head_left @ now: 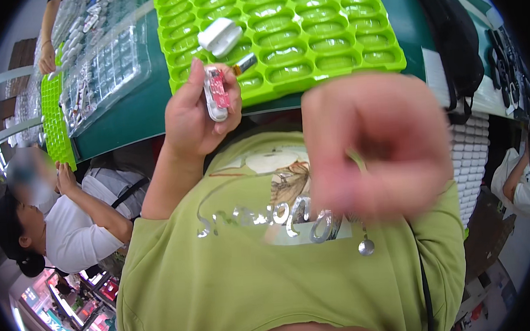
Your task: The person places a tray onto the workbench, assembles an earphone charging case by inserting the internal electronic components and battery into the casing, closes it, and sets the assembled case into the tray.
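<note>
My left hand (192,118) is raised over the table edge and grips a small white oblong casing with a red circuit board (215,93) set in it. My right hand (376,146) is very close to the camera and blurred, its fingers curled inward; whether it holds anything is unclear. Just beyond the left hand lies a bright green tray (330,40) with rows of oval pockets. A white casing part (220,36) and a small silver and amber piece (245,63) rest on it.
A clear plastic tray of small parts (113,59) and a second green tray (56,117) lie on the dark green table at left. A co-worker in white (80,219) sits lower left. A black bag (451,39) and stacked white trays (471,165) are at right.
</note>
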`<act>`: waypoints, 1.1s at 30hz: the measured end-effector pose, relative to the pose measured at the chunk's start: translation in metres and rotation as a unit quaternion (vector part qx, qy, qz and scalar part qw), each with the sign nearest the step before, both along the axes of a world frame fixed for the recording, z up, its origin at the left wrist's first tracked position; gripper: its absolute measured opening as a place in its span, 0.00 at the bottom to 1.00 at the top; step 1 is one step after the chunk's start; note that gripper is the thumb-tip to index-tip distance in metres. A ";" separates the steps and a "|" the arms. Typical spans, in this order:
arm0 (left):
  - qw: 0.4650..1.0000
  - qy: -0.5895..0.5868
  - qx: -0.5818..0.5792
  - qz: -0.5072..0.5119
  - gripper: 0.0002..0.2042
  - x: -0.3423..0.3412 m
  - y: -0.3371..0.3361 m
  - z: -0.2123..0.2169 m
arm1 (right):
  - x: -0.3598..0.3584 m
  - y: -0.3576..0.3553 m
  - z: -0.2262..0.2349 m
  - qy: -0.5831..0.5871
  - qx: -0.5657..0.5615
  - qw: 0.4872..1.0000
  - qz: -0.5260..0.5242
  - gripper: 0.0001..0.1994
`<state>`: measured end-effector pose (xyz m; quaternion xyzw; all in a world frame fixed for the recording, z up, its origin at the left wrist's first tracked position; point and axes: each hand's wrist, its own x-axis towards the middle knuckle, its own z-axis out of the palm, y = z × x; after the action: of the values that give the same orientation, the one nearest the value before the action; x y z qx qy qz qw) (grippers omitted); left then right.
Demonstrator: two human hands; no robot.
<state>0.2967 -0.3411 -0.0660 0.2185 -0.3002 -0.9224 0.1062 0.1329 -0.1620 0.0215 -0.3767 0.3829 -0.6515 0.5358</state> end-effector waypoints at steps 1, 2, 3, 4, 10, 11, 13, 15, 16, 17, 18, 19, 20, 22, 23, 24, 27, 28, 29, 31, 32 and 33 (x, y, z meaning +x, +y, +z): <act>1.000 -0.007 0.002 0.006 0.25 0.002 0.003 -0.002 | 0.001 0.002 0.006 -0.009 -0.093 0.995 0.035 0.07; 1.000 0.014 0.018 -0.014 0.25 0.002 0.006 -0.001 | 0.001 0.003 0.009 -0.019 -0.187 0.980 0.071 0.07; 0.999 0.036 0.026 -0.026 0.25 0.006 0.006 0.002 | 0.002 -0.001 0.010 -0.033 -0.285 0.951 0.112 0.08; 0.996 0.064 0.038 -0.053 0.26 -0.001 0.005 0.001 | -0.018 -0.001 -0.002 0.049 -0.369 0.895 0.247 0.10; 0.992 0.061 0.084 -0.077 0.26 -0.007 0.008 -0.005 | -0.042 -0.006 -0.050 0.273 0.011 0.959 0.071 0.09; 0.992 0.058 0.084 -0.078 0.26 -0.004 0.011 -0.004 | -0.036 -0.006 -0.058 0.218 0.082 0.972 0.028 0.11; 0.993 0.045 0.072 -0.078 0.27 -0.003 0.013 -0.005 | -0.030 -0.011 -0.071 0.164 0.152 0.975 -0.017 0.14; 0.993 0.040 0.071 -0.089 0.27 -0.004 0.014 -0.003 | -0.020 -0.019 -0.082 0.127 0.119 0.981 -0.086 0.16; 0.992 0.035 0.071 -0.100 0.28 -0.004 0.015 -0.003 | -0.015 -0.022 -0.087 0.084 0.114 0.986 -0.087 0.17; 0.992 0.033 0.071 -0.099 0.28 -0.004 0.017 -0.003 | -0.014 -0.024 -0.089 0.083 0.113 0.986 -0.086 0.17; 0.992 0.031 0.073 -0.103 0.28 -0.005 0.018 -0.003 | -0.013 -0.025 -0.090 0.028 0.127 0.990 -0.061 0.16; 0.991 0.029 0.076 -0.107 0.28 -0.005 0.019 -0.003 | -0.013 -0.026 -0.092 -0.026 0.141 0.989 -0.036 0.15; 0.991 0.032 0.066 -0.111 0.28 -0.005 0.018 -0.004 | -0.014 -0.028 -0.095 -0.027 0.142 0.989 -0.035 0.15; 0.993 0.027 0.054 -0.103 0.27 -0.004 0.021 -0.003 | -0.018 -0.024 -0.103 -0.094 0.121 0.988 -0.009 0.12; 0.994 0.021 0.040 -0.095 0.27 -0.004 0.021 -0.002 | -0.017 -0.023 -0.103 -0.093 0.124 0.988 -0.012 0.12; 0.995 0.029 0.015 -0.093 0.23 -0.001 0.019 -0.005 | -0.015 -0.025 -0.103 -0.109 0.118 0.987 -0.029 0.11; 0.995 -0.015 -0.062 -0.082 0.18 0.001 0.017 -0.003 | -0.013 -0.025 -0.107 -0.128 0.111 0.984 -0.055 0.08; 0.994 -0.025 -0.072 -0.079 0.13 0.003 0.016 -0.005 | -0.012 -0.025 -0.107 -0.134 0.108 0.983 -0.059 0.08; 0.994 -0.024 -0.071 -0.082 0.13 0.001 0.015 -0.005 | -0.013 -0.025 -0.108 -0.133 0.109 0.983 -0.062 0.08; 0.989 -0.032 -0.133 -0.055 0.12 0.001 0.015 -0.003 | -0.011 -0.025 -0.107 -0.108 0.111 0.986 -0.066 0.08; 0.989 -0.032 -0.132 -0.055 0.12 0.002 0.015 -0.004 | -0.011 -0.025 -0.107 -0.108 0.112 0.986 -0.067 0.08; 0.980 -0.041 -0.186 -0.058 0.12 0.002 0.013 -0.004 | -0.010 -0.025 -0.107 -0.105 0.110 0.986 -0.070 0.08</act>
<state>0.2986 -0.3277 -0.0704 0.2149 -0.4823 -0.8455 0.0790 0.1225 -0.1874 -0.0858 -0.2174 0.4189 -0.6773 0.5643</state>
